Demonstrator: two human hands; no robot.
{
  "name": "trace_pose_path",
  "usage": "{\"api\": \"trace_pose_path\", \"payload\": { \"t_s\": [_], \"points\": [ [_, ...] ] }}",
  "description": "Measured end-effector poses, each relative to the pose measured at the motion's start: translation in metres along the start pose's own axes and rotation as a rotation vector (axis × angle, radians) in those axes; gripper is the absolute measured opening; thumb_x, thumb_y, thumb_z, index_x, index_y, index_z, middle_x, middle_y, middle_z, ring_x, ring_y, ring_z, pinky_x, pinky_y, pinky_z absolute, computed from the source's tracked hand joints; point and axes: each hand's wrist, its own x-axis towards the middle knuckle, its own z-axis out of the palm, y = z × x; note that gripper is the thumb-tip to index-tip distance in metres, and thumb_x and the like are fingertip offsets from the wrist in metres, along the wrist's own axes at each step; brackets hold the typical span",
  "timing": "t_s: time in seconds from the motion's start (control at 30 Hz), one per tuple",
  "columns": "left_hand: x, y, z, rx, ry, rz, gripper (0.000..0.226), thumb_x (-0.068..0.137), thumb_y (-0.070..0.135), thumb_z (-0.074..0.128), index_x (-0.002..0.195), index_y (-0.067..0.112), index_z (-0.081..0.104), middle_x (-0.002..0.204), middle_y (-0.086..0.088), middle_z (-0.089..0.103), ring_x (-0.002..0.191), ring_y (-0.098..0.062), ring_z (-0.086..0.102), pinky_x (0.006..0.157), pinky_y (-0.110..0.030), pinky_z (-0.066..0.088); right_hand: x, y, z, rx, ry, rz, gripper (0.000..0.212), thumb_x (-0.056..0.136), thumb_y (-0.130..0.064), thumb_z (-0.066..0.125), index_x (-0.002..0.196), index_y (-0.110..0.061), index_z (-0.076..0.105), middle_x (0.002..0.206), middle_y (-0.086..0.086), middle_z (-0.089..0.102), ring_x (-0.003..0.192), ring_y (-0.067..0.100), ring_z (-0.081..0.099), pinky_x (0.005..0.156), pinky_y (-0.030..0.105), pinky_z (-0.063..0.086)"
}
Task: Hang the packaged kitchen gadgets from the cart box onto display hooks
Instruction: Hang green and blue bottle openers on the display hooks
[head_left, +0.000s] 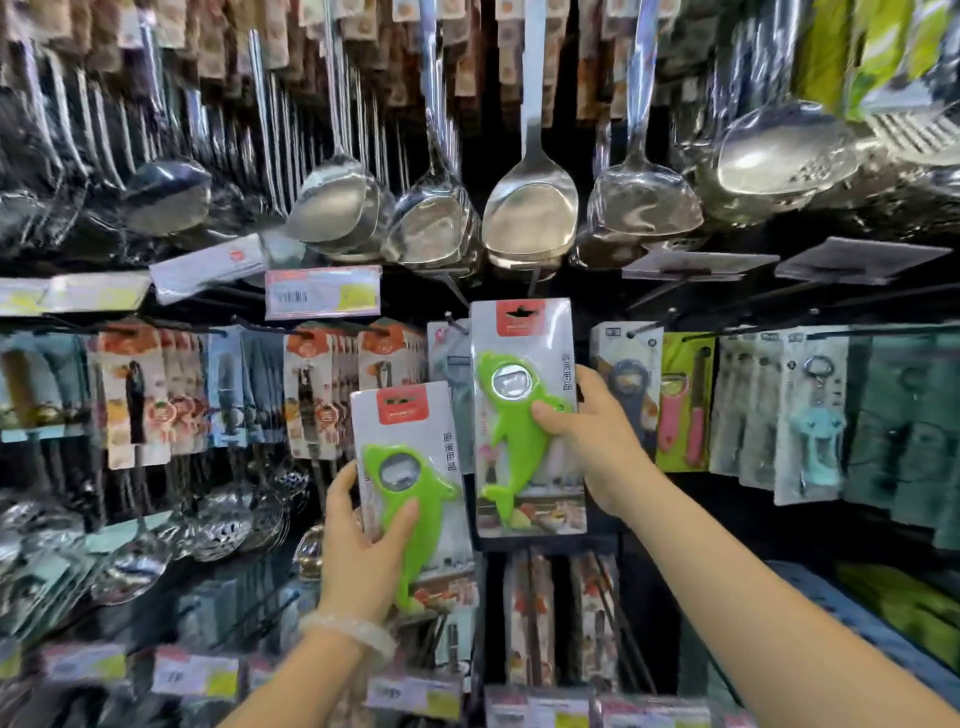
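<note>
The right hand (597, 441) grips one green dolphin bottle opener pack (527, 415) by its right edge, thumb across the front, holding it upright at the centre of the frame. Its red header slot (521, 313) sits just below a bare hook (457, 325) that juts out at centre. To hang it well, I would line the slot up square with the hook tip, then slide the card straight back without bending it. The left hand (363, 545) clamps a second pack (410, 493) lower and to the left, waiting. The two packs nearly touch. The cart box cannot be identified with certainty.
</note>
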Motion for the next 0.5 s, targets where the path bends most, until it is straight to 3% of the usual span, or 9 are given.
{"api": "trace_pose_path", "payload": {
  "t_s": [0.07, 0.13, 0.27, 0.33, 0.43, 0.5],
  "points": [
    [0.002, 0.000, 0.003, -0.019, -0.025, -0.020, 0.069, 0.085, 0.009, 0.063, 0.142, 0.023, 0.027, 0.131, 0.005, 0.044, 0.109, -0.015, 0.051, 0.096, -0.032, 0.043, -0.001, -0.002, -0.001, 0.028, 0.001, 0.012, 0.034, 0.089, 0.003, 0.054, 0.111, -0.021, 0.046, 0.103, 0.000, 0.063, 0.096, 0.020, 0.062, 0.086, 0.036, 0.052],
    [0.006, -0.003, 0.004, -0.033, -0.038, -0.032, 0.068, 0.084, 0.009, 0.063, 0.141, 0.025, 0.028, 0.136, 0.001, 0.046, 0.111, -0.019, 0.055, 0.097, -0.037, 0.045, -0.002, -0.003, -0.003, 0.031, -0.005, 0.020, 0.033, 0.089, 0.004, 0.054, 0.104, -0.025, 0.047, 0.104, 0.002, 0.063, 0.096, 0.021, 0.062, 0.088, 0.037, 0.052],
    [0.012, -0.006, 0.003, -0.027, -0.045, -0.037, 0.068, 0.084, 0.011, 0.064, 0.140, 0.029, 0.029, 0.138, -0.004, 0.048, 0.113, -0.025, 0.058, 0.098, -0.047, 0.047, 0.000, -0.004, -0.006, 0.073, 0.011, 0.061, 0.038, 0.088, 0.004, 0.055, 0.114, -0.020, 0.044, 0.107, 0.004, 0.064, 0.094, 0.022, 0.065, 0.087, 0.040, 0.052],
    [0.014, -0.007, 0.002, -0.027, -0.042, -0.012, 0.067, 0.084, 0.009, 0.064, 0.139, 0.025, 0.030, 0.134, 0.000, 0.050, 0.108, -0.020, 0.060, 0.096, -0.042, 0.048, 0.002, -0.003, -0.006, 0.084, 0.033, 0.085, 0.040, 0.087, 0.004, 0.056, 0.118, -0.018, 0.044, 0.109, 0.006, 0.065, 0.097, 0.024, 0.065, 0.090, 0.043, 0.052],
    [0.015, -0.004, 0.004, -0.042, -0.034, 0.016, 0.062, 0.083, 0.004, 0.063, 0.135, 0.024, 0.034, 0.110, 0.018, 0.054, 0.091, 0.000, 0.058, 0.083, -0.026, 0.049, 0.003, -0.004, -0.006, 0.085, 0.048, 0.108, 0.047, 0.086, 0.004, 0.057, 0.125, -0.018, 0.044, 0.114, 0.008, 0.065, 0.101, 0.026, 0.065, 0.094, 0.046, 0.050],
    [0.017, -0.005, 0.005, -0.057, -0.022, 0.010, 0.063, 0.083, 0.002, 0.063, 0.134, 0.024, 0.034, 0.105, 0.021, 0.053, 0.090, 0.000, 0.058, 0.084, -0.028, 0.049, 0.004, -0.005, -0.007, 0.089, 0.047, 0.128, 0.047, 0.085, 0.004, 0.057, 0.126, -0.016, 0.045, 0.114, 0.008, 0.065, 0.102, 0.027, 0.064, 0.095, 0.046, 0.050]
  ]
}}
